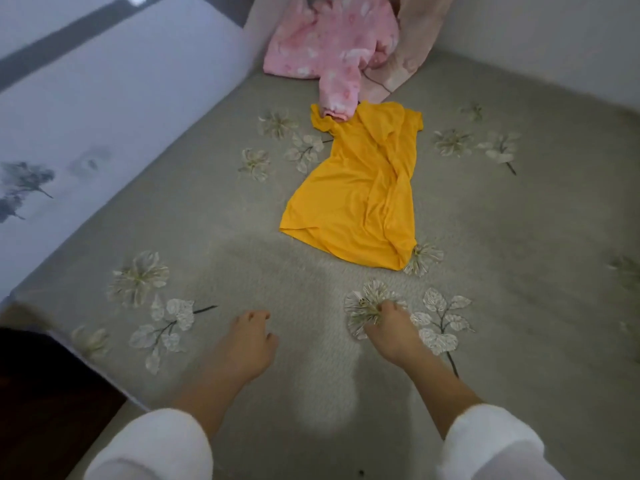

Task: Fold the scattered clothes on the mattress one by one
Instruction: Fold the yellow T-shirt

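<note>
Fingers [259, 315] of the left hand [247, 344] and the right hand [393, 332] are seen loosely curled, with nothing held, low over the mattress [173, 202] near its front edge, judged poised for a reach. The yellow shirt [353, 199] is spread mid-mattress, unfolded, its collar overlapped by a sleeve of the pink jacket [329, 46] heaped in the far corner.

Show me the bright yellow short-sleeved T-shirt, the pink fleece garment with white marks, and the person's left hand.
Bright yellow short-sleeved T-shirt [349, 202]: head view, middle of its body.
Pink fleece garment with white marks [329, 39]: head view, its main body.
Left hand [247, 344]: head view, back of the hand.
</note>
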